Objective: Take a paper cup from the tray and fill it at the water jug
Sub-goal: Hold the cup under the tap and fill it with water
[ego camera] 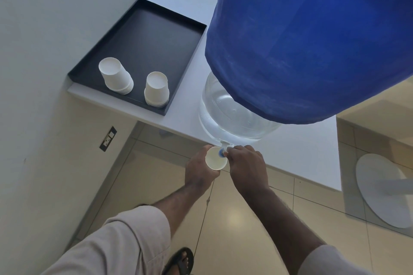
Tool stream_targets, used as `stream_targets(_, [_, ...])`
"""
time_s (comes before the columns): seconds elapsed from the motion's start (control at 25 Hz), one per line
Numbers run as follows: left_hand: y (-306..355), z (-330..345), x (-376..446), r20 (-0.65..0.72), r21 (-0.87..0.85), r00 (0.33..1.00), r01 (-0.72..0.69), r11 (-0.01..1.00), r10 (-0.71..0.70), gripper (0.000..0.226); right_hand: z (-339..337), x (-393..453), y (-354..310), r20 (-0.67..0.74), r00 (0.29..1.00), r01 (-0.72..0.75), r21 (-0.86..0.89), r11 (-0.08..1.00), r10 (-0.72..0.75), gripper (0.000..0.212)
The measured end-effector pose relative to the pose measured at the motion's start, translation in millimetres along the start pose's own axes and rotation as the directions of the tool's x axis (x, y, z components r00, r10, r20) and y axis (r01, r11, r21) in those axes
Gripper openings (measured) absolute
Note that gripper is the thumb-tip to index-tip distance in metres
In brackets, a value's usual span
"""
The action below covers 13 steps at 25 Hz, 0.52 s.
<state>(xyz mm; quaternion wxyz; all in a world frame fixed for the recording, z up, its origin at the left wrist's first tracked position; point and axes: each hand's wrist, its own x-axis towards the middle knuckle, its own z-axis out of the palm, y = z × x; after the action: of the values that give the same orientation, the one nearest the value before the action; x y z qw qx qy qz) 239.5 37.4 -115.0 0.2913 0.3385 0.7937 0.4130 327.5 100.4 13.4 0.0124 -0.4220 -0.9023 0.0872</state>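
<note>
While the left hand (200, 166) wraps around a paper cup (216, 158) and holds it upright just off the front edge of the white worktop (297, 154), the right hand (245, 163) closes its fingers on the tap (224, 148) of the water jug (232, 116). The cup's open mouth faces upward, directly beneath the tap's blue-ringed spout; whether water is flowing or already lies in the cup cannot be told. The jug stands at the front edge of the worktop, its clear lower body visible and its upper part draped in a blue cover (312, 35). The tap projects past that edge, above the tiled floor (234, 219).

Toward the worktop's left end lies a black tray (143, 35), rectangular with a low raised rim, its near corner reaching close to the front edge. Two stacks of paper cups stand upside down at the near end of the tray: the left stack (115, 76) leans slightly, and the right stack (156, 89) stands just beside it, apart from it. The rest of the tray floor is bare.

Both forearms are bare. A wall socket (108, 139) is set in the wall at the left, below worktop level, and a round white base (384, 190) rests on the floor at the right.
</note>
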Motion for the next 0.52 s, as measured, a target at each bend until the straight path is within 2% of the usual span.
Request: stream_targets(0.52, [3.7,-2.4,-0.1,0.016,0.001,1.0,0.009,1.0,-0.009,0.072,0.7,-0.6,1.7,-0.003,1.0,0.004,0.008,1.0,-0.004,0.019])
